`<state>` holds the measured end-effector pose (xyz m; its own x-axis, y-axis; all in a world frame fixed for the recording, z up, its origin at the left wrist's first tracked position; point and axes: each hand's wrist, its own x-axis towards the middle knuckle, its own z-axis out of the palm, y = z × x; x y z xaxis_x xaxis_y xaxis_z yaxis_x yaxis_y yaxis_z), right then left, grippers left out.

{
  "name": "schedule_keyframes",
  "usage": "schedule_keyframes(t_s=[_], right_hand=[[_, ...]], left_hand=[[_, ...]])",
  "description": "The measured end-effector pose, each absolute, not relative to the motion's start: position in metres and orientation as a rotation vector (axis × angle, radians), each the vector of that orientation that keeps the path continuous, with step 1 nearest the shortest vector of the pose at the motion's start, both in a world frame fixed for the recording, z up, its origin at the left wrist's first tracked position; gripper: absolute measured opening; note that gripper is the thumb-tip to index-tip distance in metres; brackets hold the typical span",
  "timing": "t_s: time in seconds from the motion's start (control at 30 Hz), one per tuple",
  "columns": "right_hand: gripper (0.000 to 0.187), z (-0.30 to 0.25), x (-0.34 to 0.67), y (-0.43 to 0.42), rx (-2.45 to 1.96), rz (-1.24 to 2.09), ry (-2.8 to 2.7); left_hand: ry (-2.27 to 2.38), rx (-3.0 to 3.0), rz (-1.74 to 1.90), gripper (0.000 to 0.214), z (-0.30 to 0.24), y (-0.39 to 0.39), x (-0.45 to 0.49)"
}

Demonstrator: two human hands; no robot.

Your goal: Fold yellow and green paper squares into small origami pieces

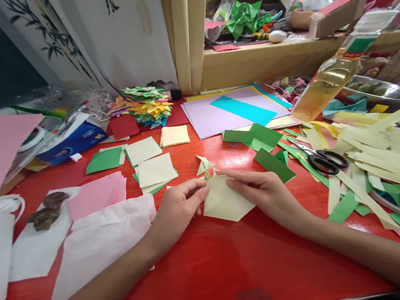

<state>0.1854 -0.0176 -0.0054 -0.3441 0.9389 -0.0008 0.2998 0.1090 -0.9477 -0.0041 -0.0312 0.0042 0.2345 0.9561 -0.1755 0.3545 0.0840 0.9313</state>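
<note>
Both left hand [179, 205] and right hand [276, 193] pinching pale paper [228, 203], red tabletop [213, 269] stretching to near edge

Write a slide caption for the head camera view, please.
Left hand and right hand hold a partly folded pale paper at a red table, black-handled scissors lying to the right.
</note>
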Motion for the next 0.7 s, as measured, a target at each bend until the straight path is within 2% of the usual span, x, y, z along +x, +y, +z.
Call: schedule_keyframes(t_s=[0.23, 0.33, 0.7], right_hand=[[0.03, -0.005, 0.185, -0.017, -1.038, 0.944, -2.092], [0.032, -0.003, 0.184, -0.016, -0.975, 0.925, -2.15], [0.031, 0.004, 0.181, -0.018, -1.06, 1.488, -1.771]], left_hand=[[1.266, 1.392, 0.805, 0.028, 0.001, -0.03, -0.006], [1.263, 1.402, 0.786, 0.03, 0.002, -0.031, -0.006], [1.27, 1.435, 0.767, 0.028, 0.005, -0.032, -0.006]])
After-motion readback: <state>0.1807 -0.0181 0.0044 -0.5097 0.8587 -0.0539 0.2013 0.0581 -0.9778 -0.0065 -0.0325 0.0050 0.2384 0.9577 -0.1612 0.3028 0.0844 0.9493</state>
